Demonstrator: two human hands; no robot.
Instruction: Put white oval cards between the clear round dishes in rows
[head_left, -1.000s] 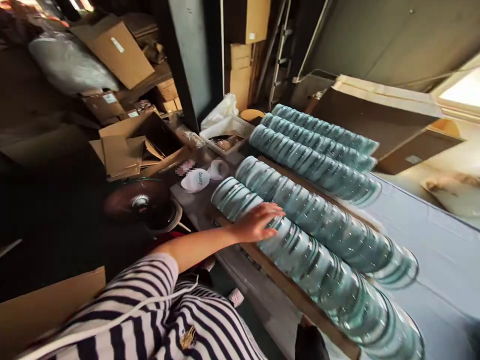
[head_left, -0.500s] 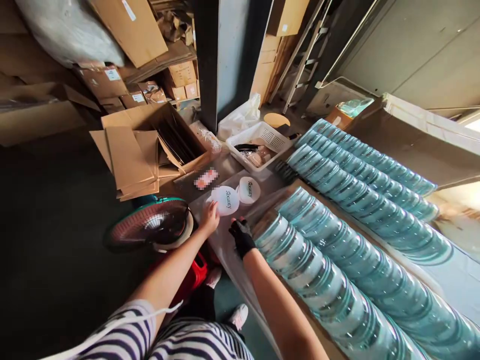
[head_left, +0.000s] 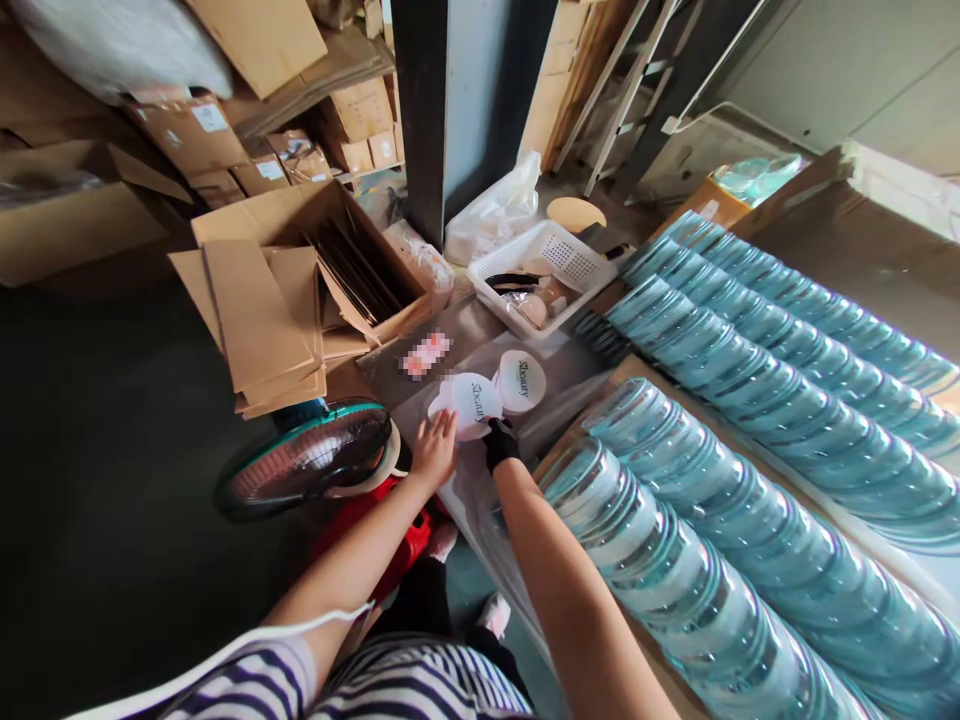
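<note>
Both hands edged closer onto the round white label (head_left: 474, 402) at the table edge (head_left: 480, 520).

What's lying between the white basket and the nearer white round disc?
In the head view, the second white disc lies between the white basket and the nearer disc.

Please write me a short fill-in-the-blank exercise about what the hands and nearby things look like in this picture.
1. The right hand wears a ____ glove.
2. The bare left hand touches a round white ____ with dark lettering.
3. The white basket stands beside rows of stacked blue-green ____.
4. Left of the left hand stands a floor ____.

Missing words: black; disc; glass discs; fan
</note>
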